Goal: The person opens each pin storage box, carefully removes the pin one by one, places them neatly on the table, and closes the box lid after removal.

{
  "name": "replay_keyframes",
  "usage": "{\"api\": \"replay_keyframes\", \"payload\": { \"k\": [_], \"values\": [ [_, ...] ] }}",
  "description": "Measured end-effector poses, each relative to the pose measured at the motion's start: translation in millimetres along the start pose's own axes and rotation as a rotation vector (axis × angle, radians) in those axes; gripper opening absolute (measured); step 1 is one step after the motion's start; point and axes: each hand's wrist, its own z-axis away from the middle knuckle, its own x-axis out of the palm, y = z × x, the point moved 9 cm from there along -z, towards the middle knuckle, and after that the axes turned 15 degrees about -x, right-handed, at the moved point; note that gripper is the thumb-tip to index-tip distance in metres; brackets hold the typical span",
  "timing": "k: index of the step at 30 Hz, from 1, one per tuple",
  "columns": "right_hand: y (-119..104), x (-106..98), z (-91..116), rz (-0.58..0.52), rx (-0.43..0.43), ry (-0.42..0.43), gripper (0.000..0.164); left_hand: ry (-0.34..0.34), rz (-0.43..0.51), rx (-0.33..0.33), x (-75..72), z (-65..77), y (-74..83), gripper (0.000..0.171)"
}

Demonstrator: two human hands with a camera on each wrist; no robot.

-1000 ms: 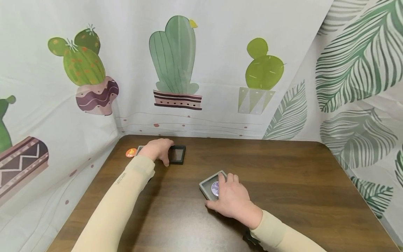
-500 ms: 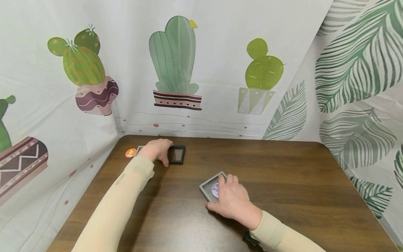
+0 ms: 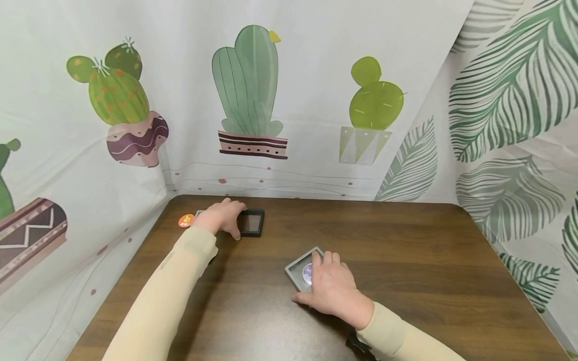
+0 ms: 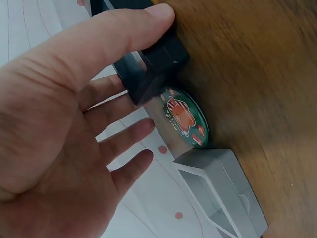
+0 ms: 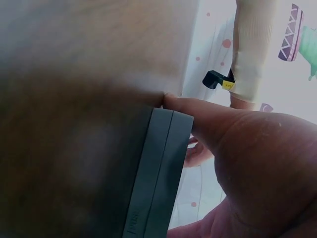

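At the back left of the table my left hand holds a small black frame, its thumb along one side and fingers on the other. In the left wrist view, the index fingertip is hidden behind that black frame. A green round badge leans nearby, and a grey frame sits past it. Nearer the middle, my right hand grips a second grey frame, which lies turned at an angle. A purple round badge shows inside it, partly covered by the fingers.
An orange-red round badge lies by the table's left edge. Bare brown wood extends to the right. A cactus-print cloth hangs behind the table.
My left forearm has rolled slightly and its wrist has shifted a little left. The head view has drifted slightly. Both frames and the right hand stay in place.
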Motion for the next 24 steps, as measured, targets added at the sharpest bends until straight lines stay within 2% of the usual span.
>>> {"api": "replay_keyframes", "payload": {
  "k": [5,8,14,19,24],
  "values": [
    [1,-1,0,-0.005,-0.01,0.007,0.117,0.003,0.027,0.027,3.7,-0.4,-6.0,0.096],
    [2,-1,0,-0.013,-0.015,0.007,0.122,0.006,0.05,0.033,7.2,-1.7,-9.7,0.097],
    [6,-1,0,-0.051,-0.012,-0.008,0.133,0.044,0.081,0.05,7.6,-2.2,-8.1,0.117],
    [7,-4,1,-0.094,-0.023,-0.004,0.129,0.088,0.094,0.052,3.9,5.8,-4.9,0.133],
    [7,-6,1,-0.115,-0.03,-0.003,0.125,0.139,0.165,0.073,-5.5,19.3,-0.4,0.134]
  ]
}}
